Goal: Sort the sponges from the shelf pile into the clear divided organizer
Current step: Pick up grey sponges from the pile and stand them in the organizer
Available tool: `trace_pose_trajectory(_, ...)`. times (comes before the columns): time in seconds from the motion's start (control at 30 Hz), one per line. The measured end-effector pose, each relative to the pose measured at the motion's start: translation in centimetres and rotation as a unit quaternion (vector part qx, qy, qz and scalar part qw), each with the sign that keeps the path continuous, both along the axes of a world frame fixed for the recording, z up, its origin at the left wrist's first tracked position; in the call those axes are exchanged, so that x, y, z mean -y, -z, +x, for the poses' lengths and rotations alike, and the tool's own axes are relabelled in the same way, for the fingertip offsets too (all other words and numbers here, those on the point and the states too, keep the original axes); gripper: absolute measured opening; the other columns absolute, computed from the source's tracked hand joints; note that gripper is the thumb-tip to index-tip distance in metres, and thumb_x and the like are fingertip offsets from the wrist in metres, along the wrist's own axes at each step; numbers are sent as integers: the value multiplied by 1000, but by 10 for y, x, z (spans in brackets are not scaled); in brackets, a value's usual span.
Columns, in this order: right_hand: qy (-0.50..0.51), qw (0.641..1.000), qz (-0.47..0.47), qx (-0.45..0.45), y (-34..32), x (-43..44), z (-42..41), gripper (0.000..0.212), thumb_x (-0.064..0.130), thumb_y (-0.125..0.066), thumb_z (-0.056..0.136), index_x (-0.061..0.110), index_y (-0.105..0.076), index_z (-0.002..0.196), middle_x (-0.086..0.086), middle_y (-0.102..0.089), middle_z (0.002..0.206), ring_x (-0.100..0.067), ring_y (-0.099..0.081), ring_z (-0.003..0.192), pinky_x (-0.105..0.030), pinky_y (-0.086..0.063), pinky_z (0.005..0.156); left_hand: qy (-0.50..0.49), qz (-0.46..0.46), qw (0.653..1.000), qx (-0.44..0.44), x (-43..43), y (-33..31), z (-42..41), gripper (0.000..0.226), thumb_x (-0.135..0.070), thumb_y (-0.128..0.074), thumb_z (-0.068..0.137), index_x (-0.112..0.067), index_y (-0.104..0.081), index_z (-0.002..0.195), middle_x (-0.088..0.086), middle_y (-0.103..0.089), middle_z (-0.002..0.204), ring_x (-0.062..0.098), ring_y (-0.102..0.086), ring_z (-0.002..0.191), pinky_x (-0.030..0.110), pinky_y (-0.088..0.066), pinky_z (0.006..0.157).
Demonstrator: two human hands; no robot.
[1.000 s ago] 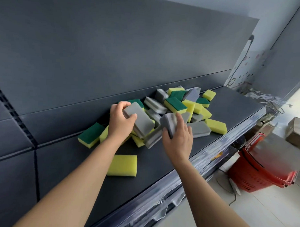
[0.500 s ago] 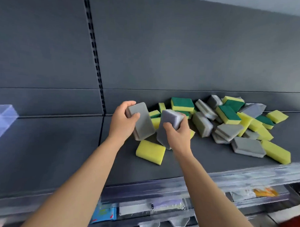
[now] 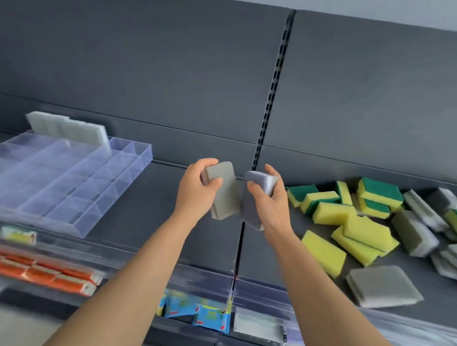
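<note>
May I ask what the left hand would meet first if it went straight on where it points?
Its grey sponge would likely reach the dark back panel first, though depth is unclear.

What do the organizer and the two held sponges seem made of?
The organizer looks like clear, glossy rigid plastic: the shelf shows through its thin dividers. The grey sponge in the left hand and the paler sponge in the right hand look like matte foam, each with a lighter layer at one edge; blur hides finer texture.
</note>
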State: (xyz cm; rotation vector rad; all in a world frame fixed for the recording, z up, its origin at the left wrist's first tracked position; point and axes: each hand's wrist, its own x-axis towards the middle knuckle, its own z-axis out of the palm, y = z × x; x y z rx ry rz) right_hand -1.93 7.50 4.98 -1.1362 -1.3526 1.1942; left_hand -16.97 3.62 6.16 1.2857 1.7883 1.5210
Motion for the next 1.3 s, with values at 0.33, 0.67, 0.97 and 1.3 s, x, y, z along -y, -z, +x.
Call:
trace_pose_trajectory(0.33,-25,999,-42,-5,-13,32,-156,66,61,-55,81,44,-27,139,17,-49,121,-6,-51,107,-27,-38,86,-25,8,998,-53,43,1,-128,37,-10,-65,83,-37,-59,108,-22,-51,105,6,-52,98,22,-40,86)
trace_pose_trajectory(0.67,-165,982,-78,-43,-16,49,-261,44,34,-45,89,44,-41,131,20,-54,110,1,-50,98,-22,-39,75,-61,8,997,-41,64,-7,-233,37,-7,-63,81,-36,-61,105,-18,-55,103,-8,-50,86,12,-39,74)
trace_pose_trajectory(0.97,-236,971,-13,-43,-17,22,-318,35,20,-66,88,27,-57,121,5,-60,97,-3,-57,82,-14,-47,71,-84,7,996,-13,58,-11,-317,40,-6,-64,82,-41,-58,100,-13,-63,102,5,-57,91,18,-43,80)
trace_pose_trajectory(1.3,-212,975,48,-45,-22,-13,-405,26,16,-77,77,26,-62,96,7,-66,91,-10,-54,78,-21,-48,71,-179,1,983,-46,48,-11,-412,39,-1,-65,81,-37,-56,93,0,-51,111,9,-55,86,34,-48,88)
